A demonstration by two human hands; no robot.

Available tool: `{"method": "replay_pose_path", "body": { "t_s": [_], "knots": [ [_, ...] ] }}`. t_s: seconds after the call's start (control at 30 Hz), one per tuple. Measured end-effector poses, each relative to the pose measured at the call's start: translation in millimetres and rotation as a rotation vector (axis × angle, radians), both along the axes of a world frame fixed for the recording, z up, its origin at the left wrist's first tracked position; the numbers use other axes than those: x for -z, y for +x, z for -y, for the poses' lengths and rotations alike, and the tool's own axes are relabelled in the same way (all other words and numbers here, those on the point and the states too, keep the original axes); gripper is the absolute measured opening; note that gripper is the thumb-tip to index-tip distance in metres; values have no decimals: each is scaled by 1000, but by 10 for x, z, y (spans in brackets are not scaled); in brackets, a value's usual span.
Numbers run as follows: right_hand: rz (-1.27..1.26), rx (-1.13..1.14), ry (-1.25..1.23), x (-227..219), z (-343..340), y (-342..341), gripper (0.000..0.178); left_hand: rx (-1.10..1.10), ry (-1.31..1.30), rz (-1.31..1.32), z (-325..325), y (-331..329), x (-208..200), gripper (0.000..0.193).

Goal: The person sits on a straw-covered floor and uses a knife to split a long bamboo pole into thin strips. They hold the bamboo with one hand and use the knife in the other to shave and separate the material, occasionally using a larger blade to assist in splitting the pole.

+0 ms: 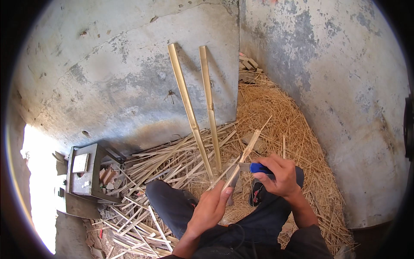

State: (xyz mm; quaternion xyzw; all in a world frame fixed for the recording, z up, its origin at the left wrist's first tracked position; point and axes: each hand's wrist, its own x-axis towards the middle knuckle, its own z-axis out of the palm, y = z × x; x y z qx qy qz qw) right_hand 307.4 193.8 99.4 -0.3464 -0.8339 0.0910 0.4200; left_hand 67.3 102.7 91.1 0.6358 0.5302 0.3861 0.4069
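My left hand (210, 205) is closed around the lower end of a split bamboo strip (249, 149), which slants up and away to the right. In my right hand (279, 176) is a knife with a blue handle (261, 168). Its short blade (244, 167) lies against the strip, a little beyond my left fingers. A thin sliver stands out from the strip's far end. Something dark and flat shows behind the strip close to my left fingers; I cannot make out what it is. Both hands are held between my bent knees.
Two bamboo halves (184, 90) (208, 82) lean against the grey wall (129, 77). Split strips (138, 220) lie heaped on the left. Shavings (276, 103) cover the floor ahead and right. A wooden box (88, 175) with broken bits stands at left, beside a bright opening.
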Motion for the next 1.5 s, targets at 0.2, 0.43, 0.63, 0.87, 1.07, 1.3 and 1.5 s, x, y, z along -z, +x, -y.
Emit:
{"method": "replay_pose_path", "body": {
  "t_s": [0.2, 0.43, 0.63, 0.87, 1.07, 1.3, 1.5],
  "knots": [
    [64, 28, 67, -69, 21, -72, 36, -77, 31, -90, 29, 58, 22, 32],
    [55, 82, 65, -47, 23, -70, 35, -171, 64, 62, -10, 51, 70, 26],
    [97, 31, 131, 8, 24, -65, 39, -181, 62, 153, 0, 23, 124, 26],
    [96, 8, 154, 30, 20, -82, 40, -169, 76, 62, 19, 58, -40, 28],
    [75, 6, 174, 37, 6, -63, 41, -153, 57, 65, 43, 73, -35, 31],
    [82, 42, 186, -7, 24, -62, 39, -144, 19, 90, 63, 88, 3, 30],
    [81, 102, 211, 29, -41, -49, 38, -148, 18, 98, 46, 59, 126, 26]
  ]
}}
